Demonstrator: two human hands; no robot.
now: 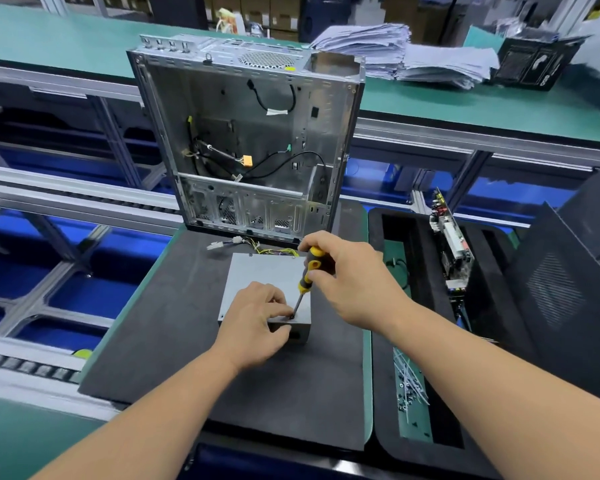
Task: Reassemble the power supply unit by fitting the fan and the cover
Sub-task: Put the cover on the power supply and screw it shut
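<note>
Grey metal makes the power supply unit [267,289], a flat box with its cover on. It lies in the middle of a black foam mat [174,334] on the green tabletop [21,441]. A bunch of coloured wires [257,249] comes out of its far side.

The left hand [257,323] rests on the near edge of the box. Its grip is narrow, with the fingertips pinched together around a small screw [291,316] near the box's near right corner. The right hand [347,275] holds a yellow and black screwdriver [307,275]. Its grip is wrapped tight around the handle. The screwdriver leans a little, and its tip sits on the screw.

Behind the box, at the far edge of the mat, an open computer case [253,140] stands upright, with loose cables inside. To the right is a black tray [420,306] with a circuit board [451,244] standing in it and small white ties [409,382] lying near its front. Stacks of paper [413,53] lie on the far green bench.
</note>
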